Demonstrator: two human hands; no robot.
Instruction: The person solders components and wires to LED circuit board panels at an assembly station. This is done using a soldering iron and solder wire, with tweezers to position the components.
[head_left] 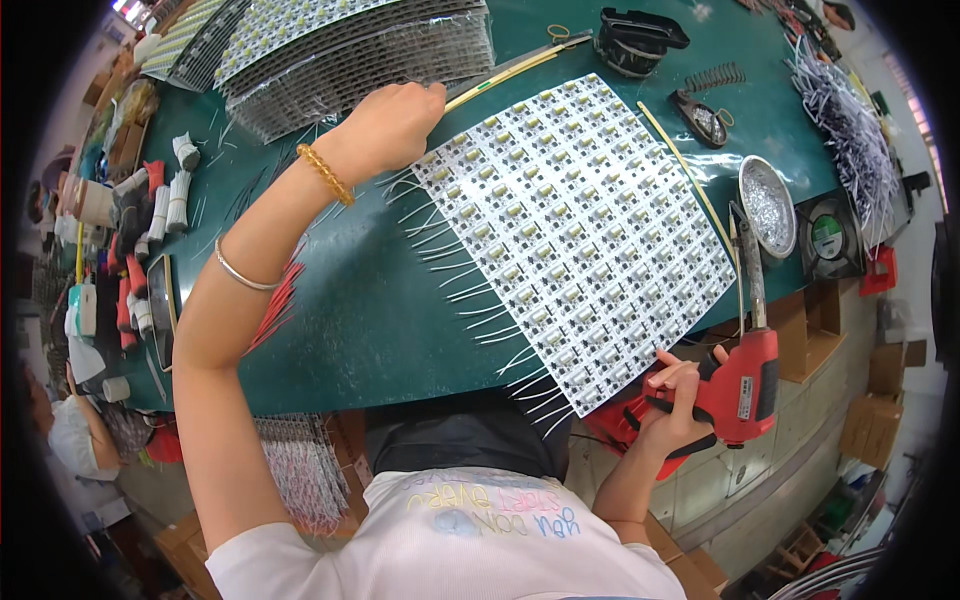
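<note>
A white circuit board panel [590, 230] with rows of small components lies slanted on the green table. Thin white wires [490, 317] stick out along its left edge. My left hand [390, 125] is closed in a pinch at the panel's upper left corner; what its fingers hold, if anything, is hidden. In my right hand [675, 405] is a red soldering gun [745, 390], gripped by its handle beside the panel's lower right corner. Its metal barrel points up along the panel's right edge, the tip close to a silver bowl [768, 208].
Stacked circuit panels [350, 75] stand at the back left. Red wires [278, 305] lie left of the panel, and wire bundles [160, 205] farther left. At the back right are a black container [635, 45], a coiled soldering-iron stand [705, 110], white wires [845, 130] and a small fan [830, 238].
</note>
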